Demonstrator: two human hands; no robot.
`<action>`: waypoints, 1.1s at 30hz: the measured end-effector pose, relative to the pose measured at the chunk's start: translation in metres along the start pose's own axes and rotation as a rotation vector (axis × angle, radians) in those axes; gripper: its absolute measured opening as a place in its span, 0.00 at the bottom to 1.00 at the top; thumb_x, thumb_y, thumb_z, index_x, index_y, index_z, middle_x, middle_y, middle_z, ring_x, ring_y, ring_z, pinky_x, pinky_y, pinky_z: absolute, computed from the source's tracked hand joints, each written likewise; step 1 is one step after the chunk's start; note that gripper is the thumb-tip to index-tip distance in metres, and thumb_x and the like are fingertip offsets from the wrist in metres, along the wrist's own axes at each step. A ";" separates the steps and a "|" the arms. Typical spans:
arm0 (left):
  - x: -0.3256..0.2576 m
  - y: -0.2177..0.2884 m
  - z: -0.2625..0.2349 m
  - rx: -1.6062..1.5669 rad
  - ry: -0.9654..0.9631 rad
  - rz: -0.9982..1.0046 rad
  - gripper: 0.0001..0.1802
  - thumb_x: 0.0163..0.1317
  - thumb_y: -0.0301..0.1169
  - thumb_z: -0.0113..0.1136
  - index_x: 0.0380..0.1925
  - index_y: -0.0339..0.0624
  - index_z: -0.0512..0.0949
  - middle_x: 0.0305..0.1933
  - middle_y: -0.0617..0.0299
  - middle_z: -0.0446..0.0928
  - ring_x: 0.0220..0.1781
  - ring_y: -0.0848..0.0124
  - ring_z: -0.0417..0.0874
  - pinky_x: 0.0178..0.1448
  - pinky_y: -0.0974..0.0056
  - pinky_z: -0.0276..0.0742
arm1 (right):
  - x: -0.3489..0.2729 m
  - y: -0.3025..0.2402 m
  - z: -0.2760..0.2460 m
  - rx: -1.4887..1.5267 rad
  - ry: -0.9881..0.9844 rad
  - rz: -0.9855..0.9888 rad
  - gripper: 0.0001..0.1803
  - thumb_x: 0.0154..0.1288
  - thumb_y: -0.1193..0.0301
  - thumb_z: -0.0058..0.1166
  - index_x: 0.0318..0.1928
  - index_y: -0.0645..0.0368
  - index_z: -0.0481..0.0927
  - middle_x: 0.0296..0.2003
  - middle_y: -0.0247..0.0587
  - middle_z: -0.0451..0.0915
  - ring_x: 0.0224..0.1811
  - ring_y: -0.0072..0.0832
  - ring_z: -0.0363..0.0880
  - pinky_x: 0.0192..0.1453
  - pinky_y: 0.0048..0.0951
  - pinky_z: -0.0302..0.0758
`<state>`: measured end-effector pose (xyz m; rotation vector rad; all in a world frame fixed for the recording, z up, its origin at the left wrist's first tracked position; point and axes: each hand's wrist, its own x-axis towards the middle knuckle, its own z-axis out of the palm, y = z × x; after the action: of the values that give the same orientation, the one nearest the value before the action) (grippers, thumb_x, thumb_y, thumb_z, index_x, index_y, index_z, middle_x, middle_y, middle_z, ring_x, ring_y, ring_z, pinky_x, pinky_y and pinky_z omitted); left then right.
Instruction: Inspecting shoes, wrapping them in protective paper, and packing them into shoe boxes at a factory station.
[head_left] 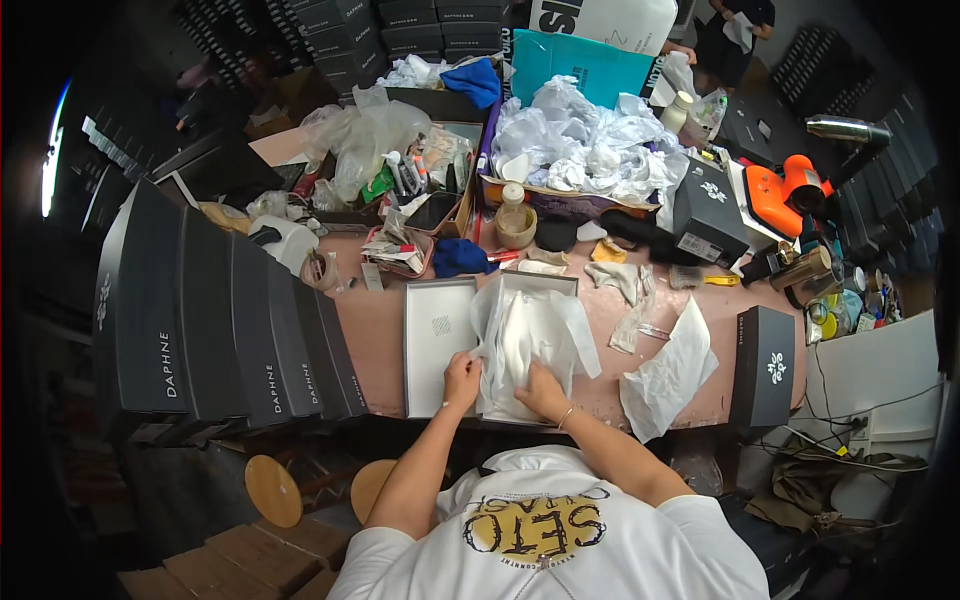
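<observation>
"Since the lid (440, 365) lies inside-up just left of the open box (555, 284), how far along would you call this?"

"Partway, I'd judge: the lid is off and the tissue paper (572, 328) is spread loose, one flap lying out past the open box's right side. Not done, as far as I can see: the paper isn't folded flat, and the lid isn't on"

"Where do the hands stand?"

"The left hand (462, 380) is at the open box's left edge, its grip apparently clamped on the paper's border. The right hand (543, 392) is over the box's near end, fingers curled down at the paper; whether that grip is together on anything, I can't tell"

"And the paper itself?"

"It sits in the open box on the pink bench (375, 325). A smooth white form shows in its middle, but I can't tell if something is wrapped there"

"Anything else around?"

"A loose white sheet (675, 370) lies right of the open box, a dark shoebox (765, 370) stands well apart farther right, and a carton of crumpled paper (575, 150) is beyond it"
</observation>
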<state>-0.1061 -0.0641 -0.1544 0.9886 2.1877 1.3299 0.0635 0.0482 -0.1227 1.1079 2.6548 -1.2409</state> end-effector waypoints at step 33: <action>-0.008 0.050 0.083 0.853 -0.644 0.466 0.32 0.58 0.44 0.56 0.54 0.25 0.71 0.68 0.37 0.56 0.73 0.44 0.51 0.72 0.42 0.46 | 0.006 0.083 -0.100 0.545 0.695 0.358 0.15 0.67 0.66 0.48 0.33 0.68 0.78 0.26 0.46 0.81 0.33 0.27 0.79 0.38 0.31 0.71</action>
<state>-0.0289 -0.0051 -0.1497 1.9775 2.0217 0.0514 0.1361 0.1553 -0.1111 2.3437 2.3276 -1.7959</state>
